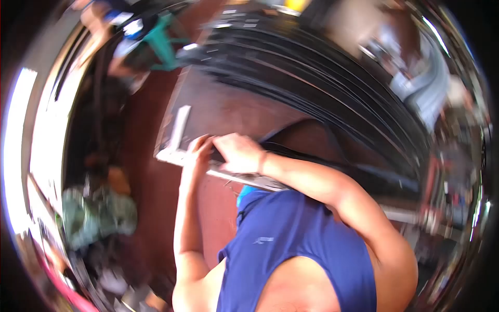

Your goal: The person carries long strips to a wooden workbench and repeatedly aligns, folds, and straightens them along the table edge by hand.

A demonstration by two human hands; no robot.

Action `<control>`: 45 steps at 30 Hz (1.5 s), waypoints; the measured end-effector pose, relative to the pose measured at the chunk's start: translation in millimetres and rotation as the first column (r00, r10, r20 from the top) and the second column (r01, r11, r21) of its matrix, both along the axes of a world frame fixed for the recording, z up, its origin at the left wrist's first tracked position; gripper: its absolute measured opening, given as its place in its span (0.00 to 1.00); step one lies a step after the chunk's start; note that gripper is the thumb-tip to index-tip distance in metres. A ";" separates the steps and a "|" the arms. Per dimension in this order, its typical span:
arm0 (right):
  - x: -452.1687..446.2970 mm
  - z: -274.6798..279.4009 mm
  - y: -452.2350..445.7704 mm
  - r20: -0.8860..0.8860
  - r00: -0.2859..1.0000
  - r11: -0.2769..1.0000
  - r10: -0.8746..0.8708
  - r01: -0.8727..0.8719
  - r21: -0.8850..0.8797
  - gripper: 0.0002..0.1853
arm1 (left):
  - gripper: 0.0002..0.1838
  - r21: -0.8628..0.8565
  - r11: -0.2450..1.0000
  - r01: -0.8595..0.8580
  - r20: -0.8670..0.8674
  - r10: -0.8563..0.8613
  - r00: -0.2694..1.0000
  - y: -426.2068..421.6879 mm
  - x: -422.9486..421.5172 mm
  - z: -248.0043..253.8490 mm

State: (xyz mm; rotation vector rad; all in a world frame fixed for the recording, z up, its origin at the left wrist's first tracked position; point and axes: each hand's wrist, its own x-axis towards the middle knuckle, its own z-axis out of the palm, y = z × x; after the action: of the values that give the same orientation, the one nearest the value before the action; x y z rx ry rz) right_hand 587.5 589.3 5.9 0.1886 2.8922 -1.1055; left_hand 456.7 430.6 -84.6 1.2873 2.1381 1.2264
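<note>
My left hand (200,150) is at the near edge of a dark table (239,106), close to its left corner, with its fingers bent. Right beside it, my right hand (236,152) lies over the same edge, its fingertips pointing at the left hand. Blur and the hands themselves hide whatever is between the fingers. A pale flat strip (180,126) rests on the table just left of the hands. Behind and to the right, long black strips (291,78) lie across the table, and a loop of one (306,130) curves near my right wrist.
A person (421,73) in light clothing is at the table's far right. Another person (99,26) is at the upper left by a green stool (163,44). A greenish bundle (99,216) lies at the left on the reddish floor (148,130).
</note>
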 end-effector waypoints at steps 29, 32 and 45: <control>566.4 -46.7 128.1 0.209 0.480 0.456 -0.852 0.484 0.747 0.20 | 0.22 -0.216 0.976 0.027 -0.675 -0.169 0.718 4.4 -15.5 -15.5; 632.3 -44.2 135.0 0.254 0.387 0.428 -0.886 0.474 0.770 0.18 | 0.21 -0.241 0.970 -0.030 -0.694 -0.151 0.704 2.7 -16.8 -20.8; 857.9 -48.0 187.5 0.265 0.234 0.345 -0.935 0.447 0.825 0.19 | 0.18 -0.317 0.883 -0.347 -0.221 0.287 0.932 7.4 -11.8 -36.9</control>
State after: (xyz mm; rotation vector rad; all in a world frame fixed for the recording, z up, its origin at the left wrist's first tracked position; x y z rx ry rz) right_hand 1445.4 776.8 -42.0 1.7890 2.0982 0.1367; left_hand 444.9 438.0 -121.5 0.9368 2.6253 0.8060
